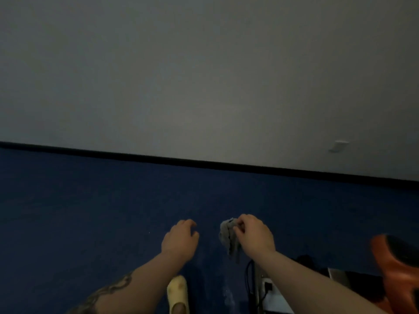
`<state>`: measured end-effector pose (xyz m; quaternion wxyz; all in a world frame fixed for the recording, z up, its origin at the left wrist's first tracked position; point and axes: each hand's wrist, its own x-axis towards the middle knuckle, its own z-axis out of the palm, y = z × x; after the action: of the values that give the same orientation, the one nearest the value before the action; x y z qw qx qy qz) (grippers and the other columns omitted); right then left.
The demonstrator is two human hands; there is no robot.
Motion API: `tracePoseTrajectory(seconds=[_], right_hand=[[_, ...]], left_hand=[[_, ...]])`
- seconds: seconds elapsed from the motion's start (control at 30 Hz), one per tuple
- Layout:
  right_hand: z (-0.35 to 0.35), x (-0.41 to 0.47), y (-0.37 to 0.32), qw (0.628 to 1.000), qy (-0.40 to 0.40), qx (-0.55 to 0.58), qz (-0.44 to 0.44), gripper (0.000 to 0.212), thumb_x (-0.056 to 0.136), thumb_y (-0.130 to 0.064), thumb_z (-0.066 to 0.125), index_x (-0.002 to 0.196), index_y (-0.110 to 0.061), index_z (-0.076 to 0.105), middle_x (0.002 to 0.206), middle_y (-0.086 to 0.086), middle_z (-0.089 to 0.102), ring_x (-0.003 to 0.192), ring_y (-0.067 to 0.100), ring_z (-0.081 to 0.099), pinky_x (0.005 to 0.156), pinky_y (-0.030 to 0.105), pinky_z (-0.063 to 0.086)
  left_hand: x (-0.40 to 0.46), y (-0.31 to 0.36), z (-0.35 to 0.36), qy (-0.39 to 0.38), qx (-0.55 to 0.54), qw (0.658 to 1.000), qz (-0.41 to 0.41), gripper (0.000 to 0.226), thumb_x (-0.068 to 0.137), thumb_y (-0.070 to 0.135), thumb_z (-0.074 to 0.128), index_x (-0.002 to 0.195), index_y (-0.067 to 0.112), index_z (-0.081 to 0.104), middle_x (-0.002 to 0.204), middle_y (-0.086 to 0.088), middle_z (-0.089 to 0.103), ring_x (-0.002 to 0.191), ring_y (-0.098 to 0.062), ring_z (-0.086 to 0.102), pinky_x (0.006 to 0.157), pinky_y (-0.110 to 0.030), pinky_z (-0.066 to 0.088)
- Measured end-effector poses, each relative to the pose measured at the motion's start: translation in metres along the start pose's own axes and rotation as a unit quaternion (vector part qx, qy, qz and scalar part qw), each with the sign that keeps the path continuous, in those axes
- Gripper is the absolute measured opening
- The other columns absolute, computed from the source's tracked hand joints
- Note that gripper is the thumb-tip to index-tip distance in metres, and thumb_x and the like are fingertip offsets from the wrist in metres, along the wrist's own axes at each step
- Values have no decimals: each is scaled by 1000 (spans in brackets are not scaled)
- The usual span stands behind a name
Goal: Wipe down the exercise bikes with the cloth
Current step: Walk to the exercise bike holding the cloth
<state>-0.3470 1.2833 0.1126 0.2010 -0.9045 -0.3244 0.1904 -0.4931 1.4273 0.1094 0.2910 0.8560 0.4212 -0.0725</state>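
My right hand (pixel 255 236) grips a crumpled grey cloth (pixel 229 237), which hangs down from its fingers over the dark blue floor. My left hand (pixel 180 240) hovers a little to the left of the cloth with loosely curled fingers and holds nothing. Part of an exercise bike shows at the lower right: an orange and black body (pixel 399 268), a metal frame piece (pixel 337 276) and a black cable (pixel 250 282) beneath my right forearm. Most of the bike lies outside the frame.
A grey wall (pixel 204 75) with a black skirting strip (pixel 204 163) stands ahead. A small white fitting (pixel 337 146) sits low on the wall at right. My yellow shoe (pixel 178 294) is on the blue floor (pixel 79 211) at the bottom.
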Motion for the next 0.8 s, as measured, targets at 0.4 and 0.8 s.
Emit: tracePoseTrajectory(seconds=[0.4,0.8], right_hand=[[-43,106,9,949,169,108,243,28,91,-29,56,67,-30,43,77,-13,49,65,2,46,50,20,31],[-110,163,105,865,264,143,402,32,92,-29,54,64,-33,40,77,-12,48,66,5,47,51,22,32]], left_hand=[[212,96,-52,-102,79,963,236,37,98,30,43,134,23,50,138,3,50,115,-16,55,91,-31,48],[297,292,14,-211,134,872,422,38,97,31,43,134,24,50,138,4,50,117,-16,53,93,-31,48]])
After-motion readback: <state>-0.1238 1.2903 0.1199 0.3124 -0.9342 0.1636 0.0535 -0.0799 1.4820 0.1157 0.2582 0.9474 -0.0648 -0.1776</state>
